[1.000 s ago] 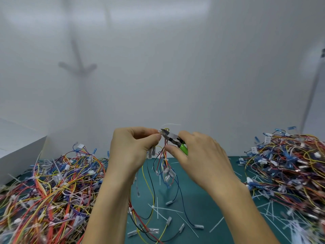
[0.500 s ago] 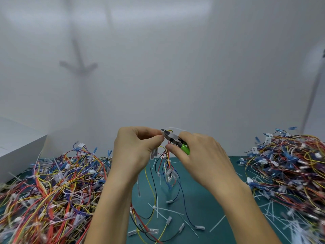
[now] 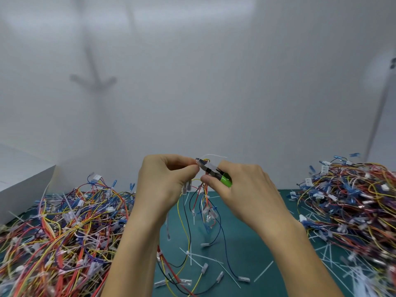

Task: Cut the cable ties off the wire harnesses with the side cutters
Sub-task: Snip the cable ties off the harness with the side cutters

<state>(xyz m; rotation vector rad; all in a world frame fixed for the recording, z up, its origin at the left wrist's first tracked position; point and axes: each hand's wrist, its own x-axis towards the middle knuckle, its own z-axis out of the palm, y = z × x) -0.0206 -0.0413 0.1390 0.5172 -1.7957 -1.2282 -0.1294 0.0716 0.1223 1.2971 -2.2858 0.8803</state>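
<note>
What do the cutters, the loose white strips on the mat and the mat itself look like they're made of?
Side cutters: dark metal head with a dull sheen; the handle looks like glossy green plastic or rubber sleeve. Cut cable ties: thin, stiff, milky white strips, probably nylon-type plastic. Green mat: flat, matte teal surface, likely a rubbery or vinyl cutting mat, though texture is too blurred to confirm.

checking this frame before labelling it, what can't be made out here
- Head view: whether the side cutters blades have closed on a cable tie; too small, partly behind the left hand.
- Cutter handles: covered by the right hand.
- Pile of harnesses at right: blurred, cut off by the frame edge.
</note>
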